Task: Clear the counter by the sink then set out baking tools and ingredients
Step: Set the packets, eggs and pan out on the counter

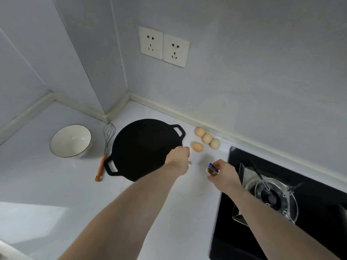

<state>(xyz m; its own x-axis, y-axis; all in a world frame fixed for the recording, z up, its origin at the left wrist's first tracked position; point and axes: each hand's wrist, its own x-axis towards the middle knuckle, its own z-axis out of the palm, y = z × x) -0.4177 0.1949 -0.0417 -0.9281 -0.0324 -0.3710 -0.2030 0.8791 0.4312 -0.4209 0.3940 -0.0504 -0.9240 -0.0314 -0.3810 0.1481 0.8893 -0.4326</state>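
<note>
White kitchen counter [56, 184]: small packet [212, 170] pinched in right hand [224, 175], eggs [206, 139] just beyond; left hand [178, 160] nearer them, grip hidden, cannot tell.

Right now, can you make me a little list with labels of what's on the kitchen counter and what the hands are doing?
bowl: white bowl, far left, upright
whisk: whisk with orange handle, between bowl and pan
pan: flat black pan with two handles
eggs: four eggs, right of the pan
left hand: left hand reaching toward the eggs; fingers hidden
right hand: right hand holds a small packet
stove: black stove, right side
</note>
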